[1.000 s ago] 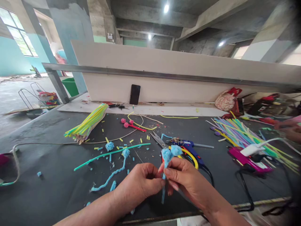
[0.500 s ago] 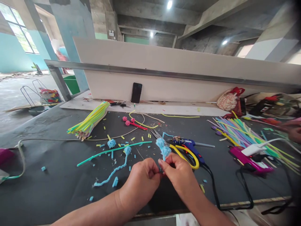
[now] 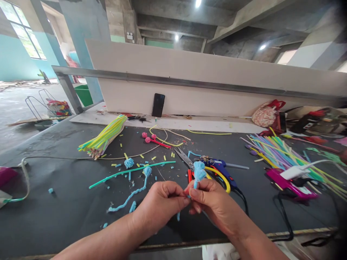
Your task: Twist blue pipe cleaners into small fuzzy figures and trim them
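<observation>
Head view: blue fuzzy piece (image 3: 199, 170), 5 o'clock from centre, tuft up. Right hand (image 3: 199, 195) pinches stem under tuft, likely for steadiness; left hand (image 3: 169, 196) pinches lower stem, contact partly hidden, probably for control. From hands: scissors (image 3: 184, 157) 12 o'clock, glue gun (image 3: 220, 166) 2, presumably for quick reach; phone (image 3: 158, 105) propped, 11. No legible brands or writing.

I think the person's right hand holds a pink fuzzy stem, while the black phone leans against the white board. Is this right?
The colour is wrong. In the head view, the right hand holds a blue fuzzy stem; the pink pieces lie on the dark table. The black phone does lean against the white board.
</observation>
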Motion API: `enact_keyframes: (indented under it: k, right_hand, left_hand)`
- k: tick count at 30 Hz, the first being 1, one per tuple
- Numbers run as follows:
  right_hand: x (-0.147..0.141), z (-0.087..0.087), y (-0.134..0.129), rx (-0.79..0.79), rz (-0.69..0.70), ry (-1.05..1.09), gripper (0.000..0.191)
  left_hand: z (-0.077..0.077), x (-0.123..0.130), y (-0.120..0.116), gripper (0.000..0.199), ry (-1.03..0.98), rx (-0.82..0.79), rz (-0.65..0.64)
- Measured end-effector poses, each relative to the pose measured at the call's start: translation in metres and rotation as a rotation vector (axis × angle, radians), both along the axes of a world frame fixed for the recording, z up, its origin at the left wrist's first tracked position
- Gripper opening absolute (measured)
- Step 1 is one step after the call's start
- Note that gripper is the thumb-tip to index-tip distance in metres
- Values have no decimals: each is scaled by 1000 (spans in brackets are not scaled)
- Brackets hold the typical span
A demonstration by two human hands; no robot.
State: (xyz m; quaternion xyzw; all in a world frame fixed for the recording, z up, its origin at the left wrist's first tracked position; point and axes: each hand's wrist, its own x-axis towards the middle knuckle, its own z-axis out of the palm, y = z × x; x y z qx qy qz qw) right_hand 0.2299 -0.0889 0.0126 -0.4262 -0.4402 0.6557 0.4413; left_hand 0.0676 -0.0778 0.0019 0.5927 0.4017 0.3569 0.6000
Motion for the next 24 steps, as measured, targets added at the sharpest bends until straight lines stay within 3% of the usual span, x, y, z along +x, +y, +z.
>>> enact_keyframes:
  k: [5, 9, 12, 19, 24]
  right_hand:
    - [-10, -11, 2, 52, -110, -148, 33]
    - [-19, -9, 4, 75, -234, -247, 38]
    - [-21, -3, 4, 65, -164, -222, 35]
    - [-14, -1, 4, 146, 84, 63, 21]
    - [-19, -6, 5, 142, 23, 62, 19]
  left_hand:
    - [-6, 6, -1, 15, 96, 75, 55]
    - [-6, 9, -3, 12, 178, 174, 143]
    - [-2, 7, -4, 13, 139, 129, 127]
    - [3, -7, 3, 16, -87, 59, -65]
    - [2, -10, 5, 14, -57, 87, -81]
